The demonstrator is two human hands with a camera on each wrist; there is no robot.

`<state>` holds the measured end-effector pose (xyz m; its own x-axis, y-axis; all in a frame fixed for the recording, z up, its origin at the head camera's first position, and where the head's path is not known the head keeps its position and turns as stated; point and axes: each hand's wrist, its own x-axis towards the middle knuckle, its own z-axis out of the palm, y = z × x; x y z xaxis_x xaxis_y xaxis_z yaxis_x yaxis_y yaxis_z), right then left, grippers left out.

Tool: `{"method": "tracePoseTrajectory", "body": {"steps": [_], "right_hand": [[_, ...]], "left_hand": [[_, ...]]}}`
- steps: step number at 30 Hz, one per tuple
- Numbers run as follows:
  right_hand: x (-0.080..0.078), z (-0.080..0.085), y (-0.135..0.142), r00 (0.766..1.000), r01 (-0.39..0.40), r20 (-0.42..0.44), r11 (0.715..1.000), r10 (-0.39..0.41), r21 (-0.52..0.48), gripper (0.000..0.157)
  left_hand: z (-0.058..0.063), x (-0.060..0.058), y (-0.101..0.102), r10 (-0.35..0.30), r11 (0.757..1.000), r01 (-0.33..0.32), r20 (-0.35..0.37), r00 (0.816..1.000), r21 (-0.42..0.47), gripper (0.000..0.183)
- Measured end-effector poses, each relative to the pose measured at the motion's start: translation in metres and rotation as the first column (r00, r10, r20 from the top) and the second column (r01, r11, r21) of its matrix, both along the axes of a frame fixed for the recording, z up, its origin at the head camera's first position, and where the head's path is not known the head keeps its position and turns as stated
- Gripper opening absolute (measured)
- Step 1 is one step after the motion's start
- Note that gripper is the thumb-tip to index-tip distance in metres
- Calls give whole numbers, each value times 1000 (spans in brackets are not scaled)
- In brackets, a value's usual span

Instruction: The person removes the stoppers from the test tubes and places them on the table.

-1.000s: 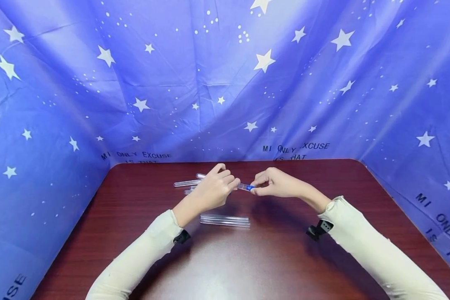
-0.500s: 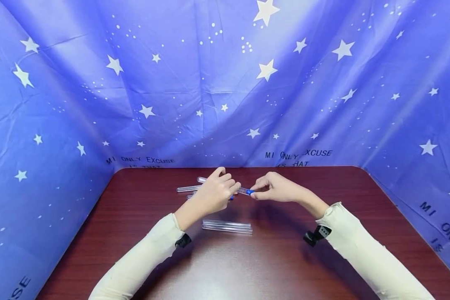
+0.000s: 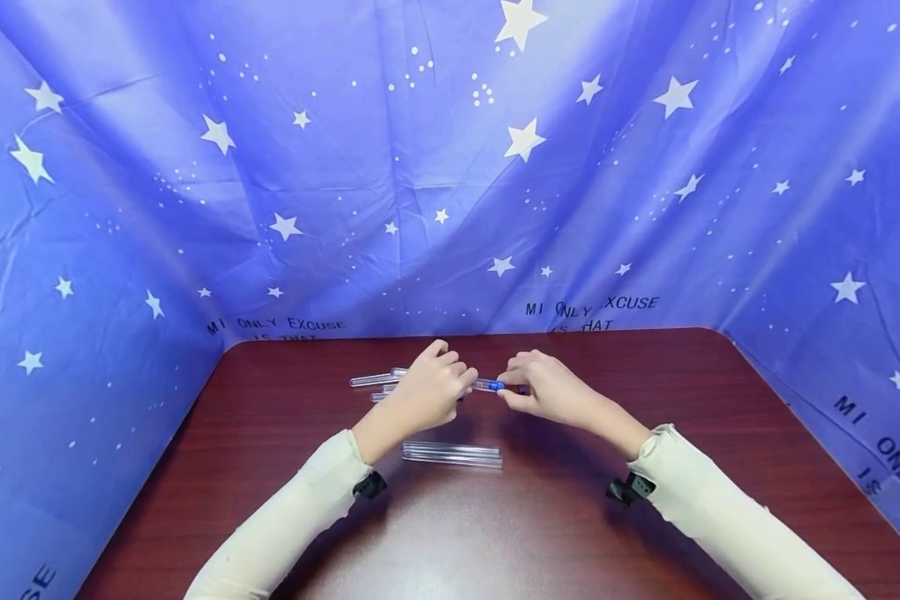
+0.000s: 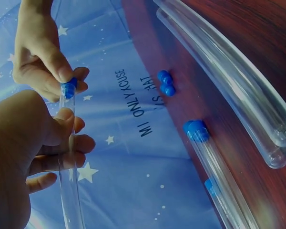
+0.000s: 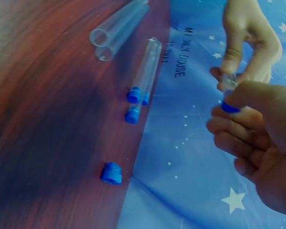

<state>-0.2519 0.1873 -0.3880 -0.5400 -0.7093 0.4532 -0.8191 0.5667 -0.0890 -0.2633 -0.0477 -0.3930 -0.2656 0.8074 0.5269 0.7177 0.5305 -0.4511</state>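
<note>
A clear test tube (image 4: 70,191) is held in the fingers of my left hand (image 3: 429,387), near its upper end. At its mouth sits a blue cap (image 4: 69,88), which the thumb and fingertips of my right hand (image 3: 551,387) pinch. In the head view the tube points right, towards the right hand, above the table. Most of it is hidden behind the left hand there. Beyond the hands lie several test tubes with blue caps (image 5: 132,95). Two loose blue caps (image 4: 166,83) rest close together on the table.
Two uncapped clear test tubes (image 3: 452,455) lie side by side on the dark red wooden table (image 3: 450,542), nearer the person. A blue star-patterned curtain (image 3: 450,167) stands along the table's back and both sides.
My right hand's fingers have shifted on the cap, and more of the blue shows in the head view. A loose blue cap now shows behind that hand. The left hand keeps its hold.
</note>
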Motion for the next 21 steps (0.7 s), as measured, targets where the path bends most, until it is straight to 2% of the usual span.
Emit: {"method": "tracePoseTrajectory", "body": {"steps": [3, 6, 8, 11, 14, 17, 19, 21], "right_hand": [[4, -5, -3, 987, -8, -158, 1000, 7, -4, 9], [6, -12, -4, 946, -28, -323, 1000, 28, 4, 9], [7, -16, -5, 903, -31, -428, 999, 44, 38, 7], [9, -22, -5, 824, -4, -564, 995, 59, 99, 12], [10, -26, -5, 738, 50, -673, 988, 60, 143, 25], [10, -28, -4, 664, 84, -746, 986, 51, 142, 31], [10, -29, -4, 627, 91, -777, 985, 59, 148, 33], [10, -30, -3, 610, 87, -788, 982, 78, 165, 33]], "left_hand": [[1, 0, 0, 24, 1000, -24, 30, 999, -9, 10], [2, 1, 0, 39, 999, -38, 87, 995, -11, 9], [3, 1, -1, 39, 999, -38, 141, 989, -4, 9], [4, 0, -2, 25, 999, -30, 226, 974, 20, 10], [6, 0, -4, 20, 998, -34, 291, 957, 43, 12], [7, -1, -6, 31, 996, -57, 341, 939, 67, 8], [8, 0, -7, 35, 995, -67, 370, 928, 75, 8], [7, 0, -7, 34, 994, -70, 389, 921, 79, 10]]}}
